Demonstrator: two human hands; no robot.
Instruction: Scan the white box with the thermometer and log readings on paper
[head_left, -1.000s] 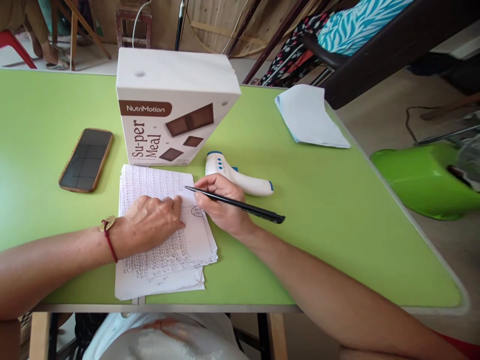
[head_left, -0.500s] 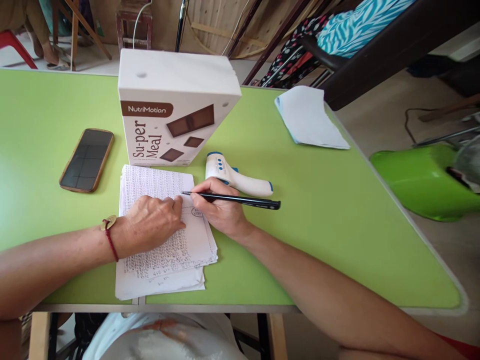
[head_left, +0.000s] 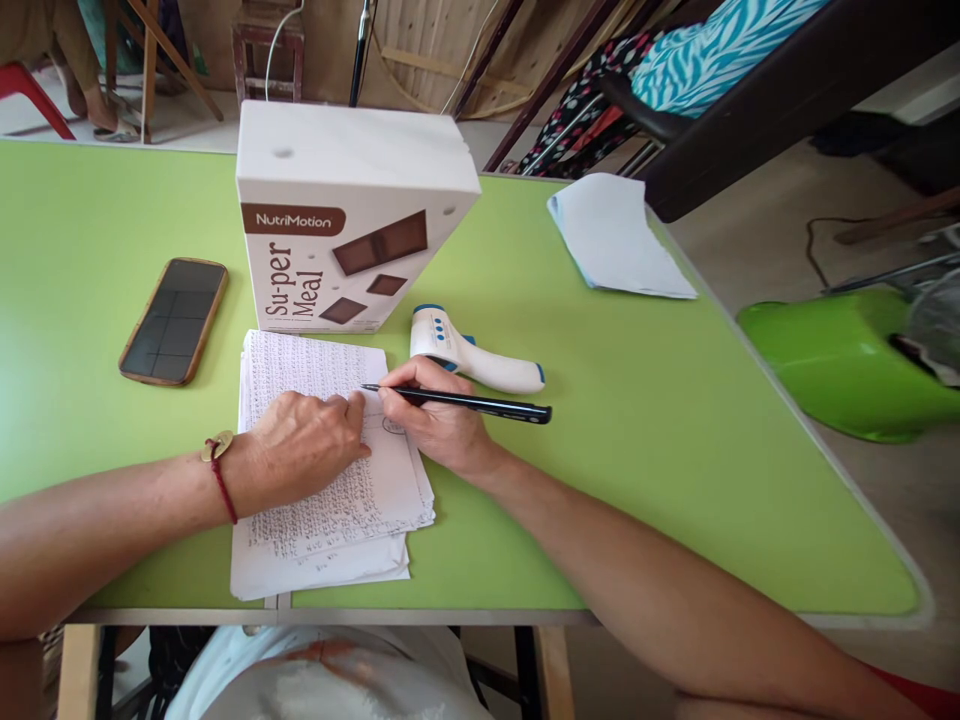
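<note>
A stack of handwritten sheets (head_left: pixel 390 480) lies on the green table, slightly fanned at its lower edge. My left hand (head_left: pixel 304 445) rests on the top sheet, fingers loosely bent, index finger and thumb apart, nothing held. A red cord bracelet with a gold disc circles that wrist. In my right hand (head_left: pixel 435 420) is a black pen (head_left: pixel 499 405), its tip just over the page beside my left index finger. Directly behind the right hand lies a white and blue infrared thermometer (head_left: pixel 487 365). A round stamp-like mark on the sheet is partly covered by the right hand.
A white NutriMotion box (head_left: pixel 300 270) stands behind the sheets. To the left lies a phone (head_left: pixel 174 322) in a brown case. Folded white paper (head_left: pixel 619 235) sits at the back right. Beyond the table's right edge is a green plastic container (head_left: pixel 840 365). Another person's foot shows top left.
The pen's rear end has swung slightly left and down, and the right hand has shifted a touch. My left hand stays in place on the sheets.
</note>
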